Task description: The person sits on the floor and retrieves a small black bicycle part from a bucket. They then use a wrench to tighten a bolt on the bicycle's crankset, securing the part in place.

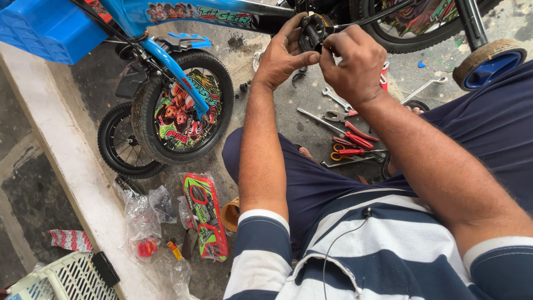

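A small blue children's bicycle (166, 14) stands across the top of the view, its front wheel (183, 108) with a colourful disc at the left. My left hand (280, 55) and my right hand (352, 64) are raised to the bicycle's middle and both grip a black pedal (312, 30) by the crank. My left thumb presses against the pedal's underside. My right fingers curl around its right side and hide part of it.
Red-handled pliers (355, 136), scissors (347, 153) and spanners (336, 97) lie on the concrete floor between my knees. A spare small wheel (119, 141), plastic bags, a green packaged part (205, 214) and a white crate (61, 278) lie at left. A training wheel (491, 61) sits top right.
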